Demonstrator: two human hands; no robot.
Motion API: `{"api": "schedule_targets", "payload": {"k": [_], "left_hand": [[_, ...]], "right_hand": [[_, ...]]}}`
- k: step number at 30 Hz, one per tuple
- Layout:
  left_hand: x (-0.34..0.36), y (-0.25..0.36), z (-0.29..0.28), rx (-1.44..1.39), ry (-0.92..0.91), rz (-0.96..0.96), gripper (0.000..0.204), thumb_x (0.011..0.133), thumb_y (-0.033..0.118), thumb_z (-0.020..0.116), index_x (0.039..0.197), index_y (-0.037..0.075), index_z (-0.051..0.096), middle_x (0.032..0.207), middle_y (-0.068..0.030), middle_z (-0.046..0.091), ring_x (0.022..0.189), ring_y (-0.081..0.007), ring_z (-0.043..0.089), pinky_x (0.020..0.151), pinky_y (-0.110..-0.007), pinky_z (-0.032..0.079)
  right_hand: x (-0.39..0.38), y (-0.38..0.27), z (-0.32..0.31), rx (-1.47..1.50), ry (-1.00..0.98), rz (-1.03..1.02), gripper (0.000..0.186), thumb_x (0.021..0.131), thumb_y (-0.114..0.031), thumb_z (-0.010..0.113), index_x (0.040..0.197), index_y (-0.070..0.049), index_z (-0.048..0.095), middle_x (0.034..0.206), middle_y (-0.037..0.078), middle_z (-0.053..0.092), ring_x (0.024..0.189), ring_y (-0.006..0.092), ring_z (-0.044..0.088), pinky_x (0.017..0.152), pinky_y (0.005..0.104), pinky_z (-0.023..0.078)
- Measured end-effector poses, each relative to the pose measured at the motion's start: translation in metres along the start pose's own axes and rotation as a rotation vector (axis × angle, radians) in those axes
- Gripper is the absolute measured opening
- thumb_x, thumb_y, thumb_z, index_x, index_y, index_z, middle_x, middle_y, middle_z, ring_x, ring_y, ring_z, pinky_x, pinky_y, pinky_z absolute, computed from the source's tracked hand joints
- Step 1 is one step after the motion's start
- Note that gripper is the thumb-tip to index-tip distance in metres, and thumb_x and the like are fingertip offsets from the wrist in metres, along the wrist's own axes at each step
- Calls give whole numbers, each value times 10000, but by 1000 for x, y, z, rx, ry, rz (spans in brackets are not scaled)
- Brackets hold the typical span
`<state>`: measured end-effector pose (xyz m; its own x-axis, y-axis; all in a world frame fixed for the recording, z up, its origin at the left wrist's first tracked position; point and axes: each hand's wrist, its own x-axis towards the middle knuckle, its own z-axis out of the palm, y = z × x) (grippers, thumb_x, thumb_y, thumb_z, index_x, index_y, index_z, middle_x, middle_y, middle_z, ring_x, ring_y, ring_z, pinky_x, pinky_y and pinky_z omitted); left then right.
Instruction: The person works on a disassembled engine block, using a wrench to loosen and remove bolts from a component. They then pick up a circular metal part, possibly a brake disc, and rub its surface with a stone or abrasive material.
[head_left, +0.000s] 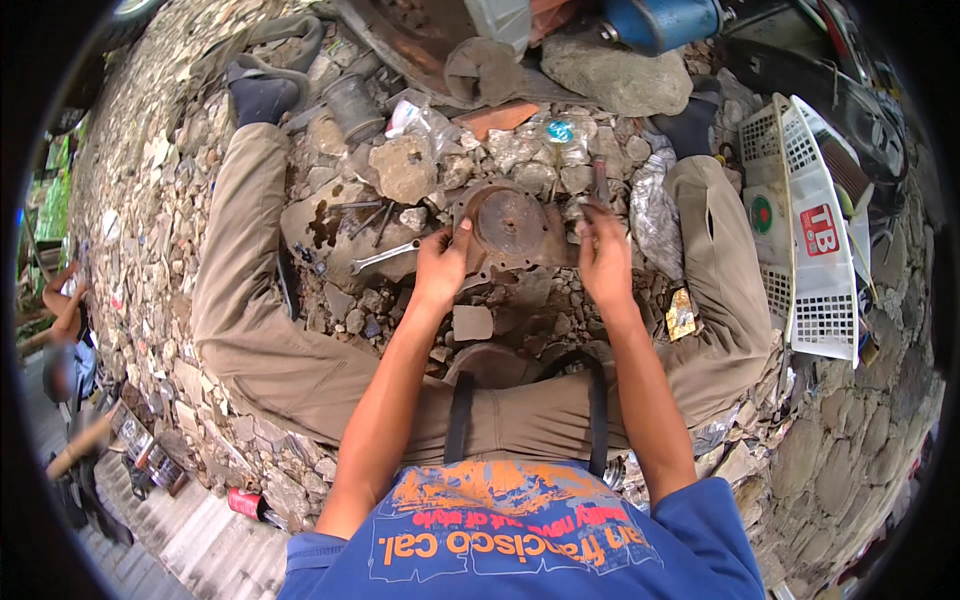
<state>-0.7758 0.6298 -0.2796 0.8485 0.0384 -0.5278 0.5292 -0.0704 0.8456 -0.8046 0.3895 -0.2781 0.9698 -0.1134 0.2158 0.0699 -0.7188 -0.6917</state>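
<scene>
A rusty metal housing with a round raised disc and bolt holes along its flange (512, 222) lies among the stones between my legs. My left hand (442, 265) grips its left edge, with the thumb on top and the other fingers partly hidden. At the right end of the housing, my right hand (606, 258) has its fingers curled in together; whatever they may pinch is too small to make out. A combination spanner (386, 257) rests on a flat, oil-stained stone beside my left hand. Several dark bolts (372, 217) lie on that stone. Just beyond my right fingers stands a rusty rod-like piece (600, 180).
Rubble covers the ground. A white plastic crate (822, 230) stands right of my leg. Beyond the housing are a large stone (615, 75), a rusty can (353, 107) and a blue cylinder (662, 24). Crumpled silver plastic (656, 215) lies inside my right knee. Another person sits far left.
</scene>
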Motion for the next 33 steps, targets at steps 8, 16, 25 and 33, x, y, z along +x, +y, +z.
{"api": "schedule_targets", "payload": {"k": [8, 16, 25, 33], "left_hand": [[13, 21, 29, 37, 81, 14, 395, 985, 303, 601, 865, -69, 653, 729, -24, 589, 664, -112, 441, 605, -312, 395], [22, 29, 26, 188, 40, -23, 380, 974, 291, 600, 986, -83, 664, 802, -70, 642, 738, -144, 512, 702, -327, 444], [26, 36, 23, 120, -13, -106, 414, 970, 295, 602, 1068, -105, 642, 895, -85, 656, 797, -162, 529, 751, -329, 446], [21, 50, 28, 69, -22, -125, 437, 982, 290, 588, 1202, -88, 605, 1139, -166, 668, 1024, -236, 592, 933, -345, 429]], "right_hand": [[-31, 11, 19, 60, -108, 164, 312, 920, -28, 557, 1227, 15, 588, 1268, 288, 573, 1141, 452, 575, 916, 472, 506], [-17, -1, 3, 115, -442, 311, 404, 925, -6, 501, 1320, 75, 489, 1349, 319, 495, 1290, 425, 468, 1035, 470, 446], [-22, 2, 14, 56, -347, 163, 419, 917, 4, 479, 1330, 72, 480, 1317, 346, 503, 1245, 463, 490, 1033, 466, 442], [-24, -8, 13, 116, -263, 200, 344, 997, -92, 466, 1291, 75, 529, 1357, 294, 508, 1312, 447, 435, 1080, 474, 389]]}}
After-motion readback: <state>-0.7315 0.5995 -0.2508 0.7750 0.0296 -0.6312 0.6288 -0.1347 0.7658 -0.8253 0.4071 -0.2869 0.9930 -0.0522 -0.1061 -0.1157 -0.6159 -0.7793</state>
